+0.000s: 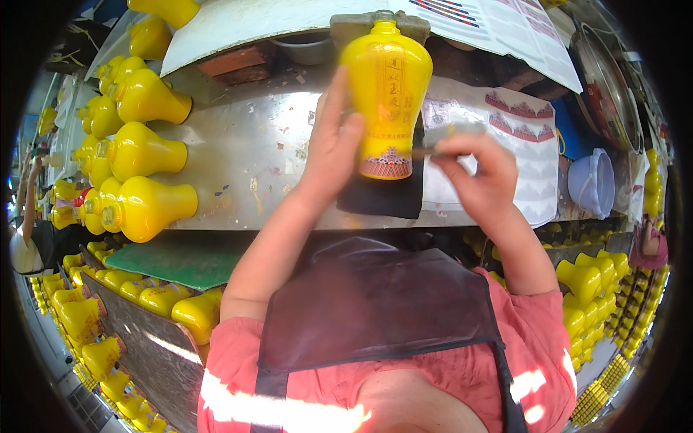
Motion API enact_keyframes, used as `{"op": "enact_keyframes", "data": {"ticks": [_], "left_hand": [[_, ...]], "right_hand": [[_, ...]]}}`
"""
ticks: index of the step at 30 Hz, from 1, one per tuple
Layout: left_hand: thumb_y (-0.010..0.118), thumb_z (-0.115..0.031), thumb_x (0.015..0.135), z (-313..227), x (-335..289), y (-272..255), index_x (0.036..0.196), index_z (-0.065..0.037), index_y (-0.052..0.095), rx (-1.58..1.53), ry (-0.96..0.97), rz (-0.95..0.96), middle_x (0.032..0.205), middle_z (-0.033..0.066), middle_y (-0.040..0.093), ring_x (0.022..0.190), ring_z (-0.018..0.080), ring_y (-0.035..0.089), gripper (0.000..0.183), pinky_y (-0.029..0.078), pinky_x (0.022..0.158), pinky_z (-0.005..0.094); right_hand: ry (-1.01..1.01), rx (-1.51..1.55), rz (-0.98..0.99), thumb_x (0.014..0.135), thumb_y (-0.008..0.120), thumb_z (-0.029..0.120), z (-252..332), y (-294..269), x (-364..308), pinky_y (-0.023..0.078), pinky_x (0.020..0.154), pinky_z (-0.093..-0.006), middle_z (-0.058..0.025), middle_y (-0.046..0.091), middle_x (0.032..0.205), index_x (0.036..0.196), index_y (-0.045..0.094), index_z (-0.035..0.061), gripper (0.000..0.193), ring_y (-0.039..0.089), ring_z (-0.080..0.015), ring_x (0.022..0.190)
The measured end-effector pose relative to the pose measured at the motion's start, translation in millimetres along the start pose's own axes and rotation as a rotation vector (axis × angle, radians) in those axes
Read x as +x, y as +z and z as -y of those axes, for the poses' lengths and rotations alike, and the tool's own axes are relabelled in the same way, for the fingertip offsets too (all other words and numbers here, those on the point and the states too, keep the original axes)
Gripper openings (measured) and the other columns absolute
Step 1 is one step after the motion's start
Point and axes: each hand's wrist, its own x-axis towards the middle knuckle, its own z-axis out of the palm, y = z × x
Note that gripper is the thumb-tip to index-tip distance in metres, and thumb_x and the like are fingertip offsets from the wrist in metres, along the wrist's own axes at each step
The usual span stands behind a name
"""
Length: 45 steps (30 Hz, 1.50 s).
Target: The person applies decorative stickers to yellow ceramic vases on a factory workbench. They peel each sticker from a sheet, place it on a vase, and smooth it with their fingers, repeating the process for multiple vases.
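A glossy yellow bottle (390, 79) with a clear stopper lies neck-away from me, its neck end at a grey-brown block (346, 27). Printed characters run down its body, and a blue-and-red patterned band (388, 163) circles its base. My left hand (333, 141) holds the bottle's left side, thumb and fingers against it, some of them hidden. By the right edge of the band, my right hand (480, 162) is closed in a pinch on a thin dark object, blurred and too small to name. A black cloth (379, 198) lies under the base.
Several yellow bottles (148, 155) lie along the metal table's left side. Sheets of patterned decals (520, 119) cover the right, with a pale blue bucket (592, 184) beyond them. A green board (180, 256) and crates of bottles flank me. Another person (29, 242) is at far left.
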Motion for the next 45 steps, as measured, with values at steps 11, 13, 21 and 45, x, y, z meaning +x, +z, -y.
{"op": "enact_keyframes", "data": {"ticks": [11,13,21,45], "left_hand": [[0.06,-0.02,0.096,-6,-6,3,0.164,-0.012,0.024,-0.08,-0.075,-0.031,0.152,0.0187,0.039,0.136,0.0321,0.047,0.078,0.035,0.118,0.0437],[0.06,-0.02,0.096,-6,-6,3,0.164,-0.012,0.024,-0.086,-0.107,-0.028,0.152,0.0178,0.039,0.134,0.0305,0.049,0.078,0.036,0.117,0.0437],[0.066,-0.017,0.092,-11,-5,2,0.163,-0.01,0.025,-0.138,-0.068,-0.022,0.154,0.0173,0.036,0.137,0.0302,0.047,0.082,0.041,0.114,0.0447],[0.063,-0.027,0.095,-33,83,14,0.114,-0.002,0.069,-0.156,-0.072,-0.222,0.117,0.0163,0.059,0.116,0.0317,0.057,0.032,0.044,0.105,0.0391]], "right_hand": [[0.179,0.179,-0.081,0.082,0.078,-0.009,-16,21,-38,0.055,0.079,-0.028,-0.0107,0.072,0.103,0.103,0.068,0.0042,0.026,0.069,-0.0164,0.092],[0.381,0.315,-0.183,0.086,0.076,-0.006,-17,19,-29,0.053,0.077,-0.0263,-0.0084,0.07,0.1,0.11,0.068,0.0016,0.026,0.067,-0.0114,0.088],[0.077,-0.219,-0.253,0.084,0.082,0.003,-8,24,30,0.057,0.068,-0.0296,-0.0095,0.073,0.1,0.118,0.071,0.0055,0.036,0.072,-0.0164,0.08],[-0.017,-0.52,0.085,0.09,0.077,0.023,-15,18,75,0.052,0.059,-0.0387,-0.0104,0.062,0.077,0.135,0.069,0.018,0.046,0.062,-0.0286,0.063]]}}
